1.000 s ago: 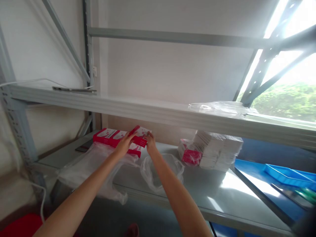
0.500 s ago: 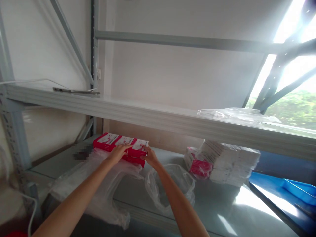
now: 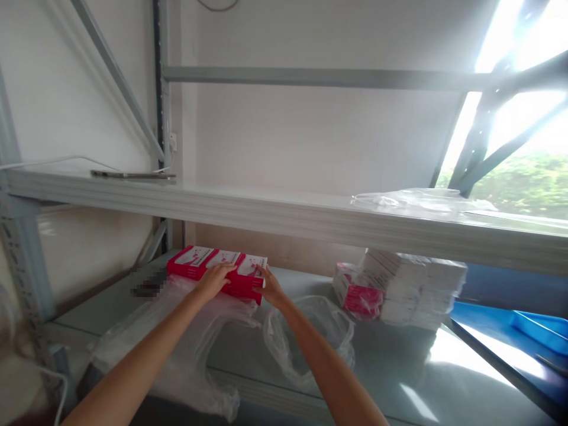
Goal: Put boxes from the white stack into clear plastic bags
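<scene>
Several red and white boxes (image 3: 208,263) lie in a row at the back of the grey lower shelf (image 3: 390,367). My left hand (image 3: 213,279) rests on the front of the rightmost box (image 3: 251,271), fingers flat on it. From the right side my right hand (image 3: 270,287) touches the end of that same box. Both hands press against the box, which lies flat in line with the others.
Crumpled clear plastic bags (image 3: 306,334) lie on the lower shelf near my arms. A wrapped stack of white and red boxes (image 3: 399,287) sits at the right. The upper shelf (image 3: 284,216) overhangs closely. Blue trays (image 3: 536,328) stand far right.
The rightmost box was tilted up between my hands a second ago; it now lies flat, aligned with the row. My hands have settled against it.
</scene>
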`<state>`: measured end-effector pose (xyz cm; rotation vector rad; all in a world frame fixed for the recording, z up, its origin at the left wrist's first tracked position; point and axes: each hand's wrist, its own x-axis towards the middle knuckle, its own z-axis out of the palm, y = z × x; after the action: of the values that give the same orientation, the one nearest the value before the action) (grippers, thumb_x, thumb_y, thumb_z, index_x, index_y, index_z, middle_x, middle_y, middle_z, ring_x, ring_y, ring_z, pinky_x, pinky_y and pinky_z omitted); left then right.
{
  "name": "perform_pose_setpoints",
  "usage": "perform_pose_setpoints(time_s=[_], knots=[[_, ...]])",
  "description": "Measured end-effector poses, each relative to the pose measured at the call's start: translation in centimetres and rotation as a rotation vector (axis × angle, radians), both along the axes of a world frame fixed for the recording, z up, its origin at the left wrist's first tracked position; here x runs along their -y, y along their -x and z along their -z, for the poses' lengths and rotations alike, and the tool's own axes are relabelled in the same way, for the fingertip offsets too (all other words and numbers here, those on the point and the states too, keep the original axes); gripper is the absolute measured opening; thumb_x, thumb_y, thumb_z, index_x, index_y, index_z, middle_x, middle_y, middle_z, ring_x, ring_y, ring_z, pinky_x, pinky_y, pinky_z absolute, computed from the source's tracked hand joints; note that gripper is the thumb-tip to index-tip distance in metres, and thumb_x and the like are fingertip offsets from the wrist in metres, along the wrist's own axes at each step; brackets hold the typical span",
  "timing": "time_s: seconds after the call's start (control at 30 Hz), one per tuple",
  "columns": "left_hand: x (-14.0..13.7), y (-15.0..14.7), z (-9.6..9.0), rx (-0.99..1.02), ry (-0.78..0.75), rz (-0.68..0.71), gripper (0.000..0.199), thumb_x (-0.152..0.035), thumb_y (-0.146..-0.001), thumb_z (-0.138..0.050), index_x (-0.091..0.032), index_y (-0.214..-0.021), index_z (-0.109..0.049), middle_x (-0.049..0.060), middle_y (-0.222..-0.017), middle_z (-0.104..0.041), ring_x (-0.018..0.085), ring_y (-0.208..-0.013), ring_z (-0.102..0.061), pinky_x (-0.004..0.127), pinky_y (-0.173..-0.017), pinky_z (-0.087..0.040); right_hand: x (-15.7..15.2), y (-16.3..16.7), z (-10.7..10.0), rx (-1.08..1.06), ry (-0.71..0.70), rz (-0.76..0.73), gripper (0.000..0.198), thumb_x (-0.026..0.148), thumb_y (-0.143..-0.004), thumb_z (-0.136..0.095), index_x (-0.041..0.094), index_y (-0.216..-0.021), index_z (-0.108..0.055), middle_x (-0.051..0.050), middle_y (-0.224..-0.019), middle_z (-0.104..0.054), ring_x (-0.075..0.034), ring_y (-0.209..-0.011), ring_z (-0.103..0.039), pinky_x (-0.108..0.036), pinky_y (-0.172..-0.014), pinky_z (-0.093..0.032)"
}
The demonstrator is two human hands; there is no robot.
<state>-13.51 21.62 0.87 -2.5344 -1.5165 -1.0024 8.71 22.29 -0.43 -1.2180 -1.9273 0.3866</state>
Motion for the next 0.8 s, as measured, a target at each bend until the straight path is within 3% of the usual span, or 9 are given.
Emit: perform_pose_setpoints(time_s=[0.1,0.23,0.4,0.5,0.57,0.63,0.7,0.8], knots=[[1.1,-0.4,-1.7,0.065,-0.058,0.037,0.042,-0.015,-0.077,-0.060,-0.021,-0.119,-0.062,0.010,-0.131,-0.057,0.024,-0.122,-0.053,0.043,-0.106,-0.039,3.9,-0.1,-1.6,0.068,-0.016,0.132,0.072,0.022,-0.073,-0.065,0.018,-0.140,-0.039,-0.017,-0.148,-0.032,-0.029,-0.128,-0.044,-0.039,-0.094,-0.045],[4.5,-1.7,-5.4,0.205,-0.200,0.058,0.027,-0.025,-0.087,-0.049,-0.022,-0.107,-0.067,0.008,-0.127,-0.059,0.021,-0.119,-0.053,0.041,-0.105,-0.038,11.4,-1.2,-3.2,0.193,-0.149,0.381,0.040,0.032,-0.088,-0.052,0.021,-0.126,-0.052,-0.015,-0.131,-0.051,-0.029,-0.117,-0.052,-0.045,-0.093,-0.043],[9.3,-4.2,-8.0,0.272,-0.177,0.154,0.022,-0.031,-0.088,-0.049,-0.021,-0.089,-0.069,0.006,-0.118,-0.061,0.022,-0.113,-0.054,0.041,-0.104,-0.038,16.5,-2.2,-1.1,0.475,0.148,0.406,0.044,0.031,-0.077,-0.069,0.017,-0.118,-0.059,-0.019,-0.118,-0.060,-0.033,-0.101,-0.061,-0.044,-0.083,-0.046],[11.5,-5.4,-7.9,0.282,-0.100,0.203,0.022,-0.032,-0.087,-0.050,-0.021,-0.090,-0.070,0.006,-0.115,-0.062,0.022,-0.113,-0.054,0.041,-0.104,-0.037,16.8,-3.0,0.3,0.472,0.245,0.352,0.020,0.018,-0.080,-0.062,0.014,-0.098,-0.069,-0.018,-0.104,-0.066,-0.031,-0.093,-0.064,-0.038,-0.076,-0.046],[12.8,-6.0,-7.8,0.284,-0.053,0.237,0.022,-0.031,-0.087,-0.051,-0.021,-0.090,-0.070,0.006,-0.114,-0.063,0.023,-0.112,-0.055,0.041,-0.104,-0.037,16.8,-4.1,0.4,0.330,0.237,0.322,0.021,0.010,-0.083,-0.051,0.016,-0.085,-0.071,-0.015,-0.092,-0.069,-0.028,-0.087,-0.066,-0.035,-0.075,-0.045],[13.9,-6.6,-7.7,0.295,-0.015,0.274,0.022,-0.031,-0.087,-0.051,-0.021,-0.089,-0.070,0.007,-0.111,-0.064,0.022,-0.108,-0.057,0.040,-0.102,-0.039,17.0,-5.6,-0.3,0.045,0.212,0.287,0.026,0.009,-0.082,-0.047,0.019,-0.079,-0.071,-0.011,-0.084,-0.070,-0.025,-0.084,-0.066,-0.035,-0.077,-0.044],[15.0,-7.3,-7.5,0.311,0.034,0.319,0.023,-0.032,-0.088,-0.050,-0.020,-0.089,-0.069,0.007,-0.105,-0.066,0.021,-0.105,-0.059,0.038,-0.099,-0.041,17.6,-7.4,-1.3,-0.315,0.219,0.217,0.018,0.015,-0.079,-0.052,0.020,-0.077,-0.070,-0.007,-0.078,-0.070,-0.023,-0.081,-0.064,-0.035,-0.078,-0.044],[16.8,-9.4,-6.7,0.310,0.164,0.351,0.024,-0.037,-0.086,-0.054,-0.020,-0.098,-0.066,0.006,-0.104,-0.066,0.020,-0.098,-0.061,0.036,-0.091,-0.046,19.5,-9.8,-2.9,-0.677,0.241,0.105,0.018,0.029,-0.075,-0.059,0.020,-0.088,-0.067,-0.003,-0.082,-0.069,-0.020,-0.078,-0.062,-0.032,-0.075,-0.047]])
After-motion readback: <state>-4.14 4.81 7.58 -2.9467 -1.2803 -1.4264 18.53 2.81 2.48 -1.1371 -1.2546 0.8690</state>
